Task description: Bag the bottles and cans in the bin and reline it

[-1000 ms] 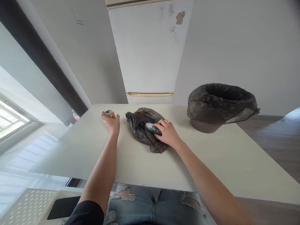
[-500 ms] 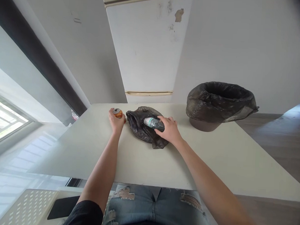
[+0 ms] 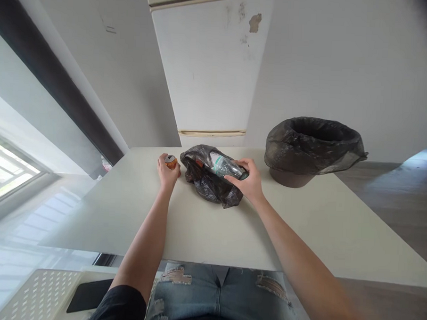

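Note:
My left hand (image 3: 167, 173) is closed round an orange drink can (image 3: 171, 162) that stands upright on the white table (image 3: 210, 235). Right of the can lies a crumpled black plastic bag (image 3: 207, 185) with its mouth open. A clear plastic bottle (image 3: 228, 167) with a green-and-white label slants out of the bag, its label end still inside. The fingers and thumb of my right hand (image 3: 250, 179) grip the bottle's outer end. Something orange-red (image 3: 199, 163) shows in the bag's mouth, too little of it to name.
A brown bin (image 3: 292, 178) lined with a black bag (image 3: 315, 148) stands at the table's right rear. Behind the table is a white fridge (image 3: 210, 70). A dark flat object (image 3: 89, 295) lies on a perforated pale surface (image 3: 41, 294) at lower left.
My left hand has moved the can rightward, close to the bag. My right hand has drawn the bottle rightward, so more of it shows outside the bag.

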### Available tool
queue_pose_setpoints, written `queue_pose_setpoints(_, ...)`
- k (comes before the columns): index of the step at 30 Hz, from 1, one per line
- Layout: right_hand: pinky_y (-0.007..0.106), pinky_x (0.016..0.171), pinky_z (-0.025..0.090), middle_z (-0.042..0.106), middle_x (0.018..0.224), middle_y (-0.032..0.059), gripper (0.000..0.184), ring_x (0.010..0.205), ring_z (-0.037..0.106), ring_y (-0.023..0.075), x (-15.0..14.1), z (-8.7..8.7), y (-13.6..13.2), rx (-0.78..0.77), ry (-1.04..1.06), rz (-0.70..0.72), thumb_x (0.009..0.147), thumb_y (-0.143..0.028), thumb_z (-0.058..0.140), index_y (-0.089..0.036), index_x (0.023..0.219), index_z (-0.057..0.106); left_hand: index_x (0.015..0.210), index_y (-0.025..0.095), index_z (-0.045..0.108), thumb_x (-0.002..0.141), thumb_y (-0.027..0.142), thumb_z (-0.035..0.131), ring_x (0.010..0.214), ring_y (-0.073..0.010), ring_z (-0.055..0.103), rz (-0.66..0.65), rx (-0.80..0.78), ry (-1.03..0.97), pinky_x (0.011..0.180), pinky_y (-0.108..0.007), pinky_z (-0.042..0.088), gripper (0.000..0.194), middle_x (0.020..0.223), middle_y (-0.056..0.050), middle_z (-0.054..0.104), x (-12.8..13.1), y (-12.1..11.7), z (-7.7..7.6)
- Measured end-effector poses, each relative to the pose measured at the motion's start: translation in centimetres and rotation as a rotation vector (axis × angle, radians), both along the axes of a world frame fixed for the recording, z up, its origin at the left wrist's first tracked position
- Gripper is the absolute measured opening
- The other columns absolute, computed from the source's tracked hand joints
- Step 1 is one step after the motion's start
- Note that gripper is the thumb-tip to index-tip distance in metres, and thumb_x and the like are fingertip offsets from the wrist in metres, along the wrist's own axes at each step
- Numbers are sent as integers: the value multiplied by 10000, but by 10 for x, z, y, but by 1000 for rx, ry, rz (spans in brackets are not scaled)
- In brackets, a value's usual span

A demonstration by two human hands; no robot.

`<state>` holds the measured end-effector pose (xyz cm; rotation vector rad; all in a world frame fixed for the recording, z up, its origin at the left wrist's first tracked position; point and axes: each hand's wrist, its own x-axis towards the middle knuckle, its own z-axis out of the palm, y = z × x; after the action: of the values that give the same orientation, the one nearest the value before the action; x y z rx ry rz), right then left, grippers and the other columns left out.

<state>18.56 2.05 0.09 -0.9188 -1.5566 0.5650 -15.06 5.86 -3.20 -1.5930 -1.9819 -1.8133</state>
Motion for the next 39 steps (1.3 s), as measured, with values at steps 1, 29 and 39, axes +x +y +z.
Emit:
queue_pose_setpoints(1,498,1020,538,751,1195,77,619,1138,704,309,0,0,0,-2,-10,12,690,-466,932,-280,1145,555,1264,270,531,767,191,731,1211,-273,570,-3,2,4,1069,-455,459,541,1230,-88,569,0,0,0)
queue_pose_setpoints(29,440,1084,512,694,1213,53,590,1179,657,239,6,-10,15,-58,382,-41,745,-479,883,-280,1171,527,1059,252,677,943,254,612,859,-220,643,-455,310,714,825,-376,541,133,955,-74,674,108,-34,15)
queue_pose_setpoints(39,413,986,577,722,1215,71,542,1104,705,234,10,-25,29,-162,545,107,765,-535,857,-267,1131,560,1425,223,582,880,500,775,1215,-362,642,-385,222,692,1089,-529,462,642,1275,-162,691,106,-33,24)
